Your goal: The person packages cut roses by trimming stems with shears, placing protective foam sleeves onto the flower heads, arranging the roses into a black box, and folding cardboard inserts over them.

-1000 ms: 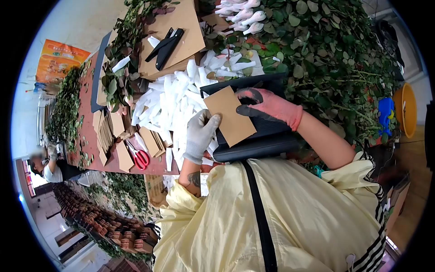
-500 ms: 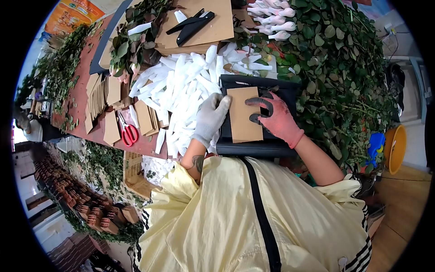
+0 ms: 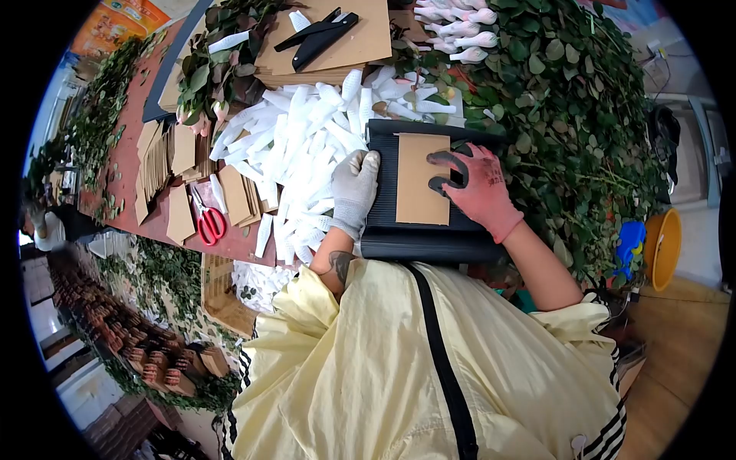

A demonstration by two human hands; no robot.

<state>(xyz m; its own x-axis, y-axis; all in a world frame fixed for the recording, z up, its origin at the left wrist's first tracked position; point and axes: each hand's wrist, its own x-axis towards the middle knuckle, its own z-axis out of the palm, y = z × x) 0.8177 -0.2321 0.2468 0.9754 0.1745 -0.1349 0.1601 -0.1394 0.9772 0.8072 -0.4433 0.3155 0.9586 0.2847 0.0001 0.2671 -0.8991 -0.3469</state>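
Note:
A plain brown cardboard piece point(image 3: 422, 184) lies flat on a black ribbed tray point(image 3: 383, 218) in front of my body. My left hand point(image 3: 355, 192), in a whitish-grey glove, is closed at the tray's left edge with its thumb on top. The fingers under that edge are hidden. My right hand point(image 3: 481, 190), in a red glove with dark fingertips, curves over the cardboard's right side. Its thumb and forefinger are spread apart, with the tips on or just above the cardboard. White foam net sleeves point(image 3: 307, 153) are heaped beside my left hand.
Red-handled scissors point(image 3: 208, 222) lie among cardboard pieces point(image 3: 238, 195) on the left. A black stapler point(image 3: 316, 40) rests on stacked cardboard point(image 3: 368, 50) at the back. Sleeved pink flower buds point(image 3: 468, 34) lie beyond the tray. Leafy stems point(image 3: 560, 138) cover the right side.
The cardboard has shifted right and away from me on the tray, and now lies straighter. My left thumb has come off the cardboard to the tray's edge. My right hand moved along with the cardboard.

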